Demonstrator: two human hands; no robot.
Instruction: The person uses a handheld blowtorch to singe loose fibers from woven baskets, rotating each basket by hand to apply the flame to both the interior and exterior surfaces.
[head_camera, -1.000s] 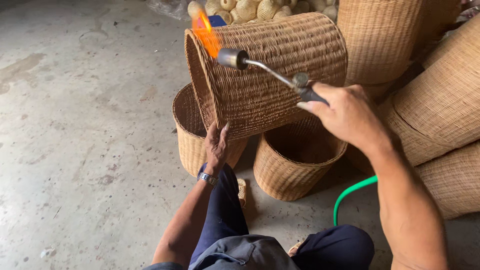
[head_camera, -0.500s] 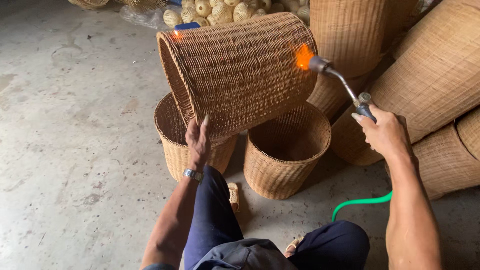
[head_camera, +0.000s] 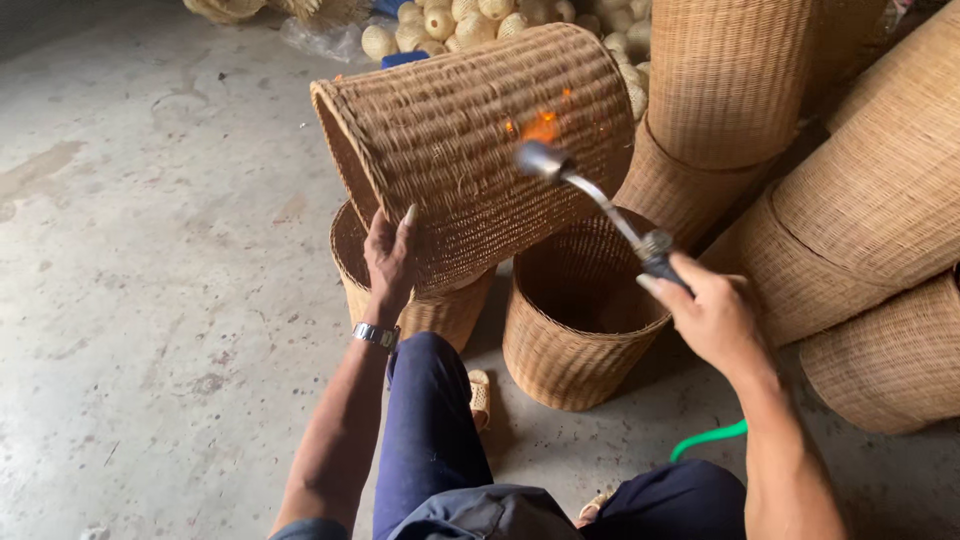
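Between the two hands sits the whole job: a big woven basket (head_camera: 480, 140) tipped on its side, propped on the rim of an upright basket (head_camera: 420, 300) below it, with a gas torch (head_camera: 590, 200) playing over its wall. So the step in hand looks like singeing the loose fuzz off the weave, and the flame (head_camera: 540, 127) is licking the side about mid-height, near the closed end.

Left hand (head_camera: 390, 260) is mostly open, fingers spread flat against the underside of the tipped basket near its mouth, steadying it rather than gripping. Right hand (head_camera: 710, 315) is closed tight round the torch handle, nozzle pointing up and away towards the weave, a green hose (head_camera: 705, 440) trailing off under the wrist.

Just below the torch stands another open basket (head_camera: 575, 320) on the concrete floor (head_camera: 150, 300), and beyond the right hand more baskets are stacked (head_camera: 870, 200).

Next bit probably calls for rolling the basket with the left hand so fresh weave meets the flame, and not lingering in one spot or it'll scorch.
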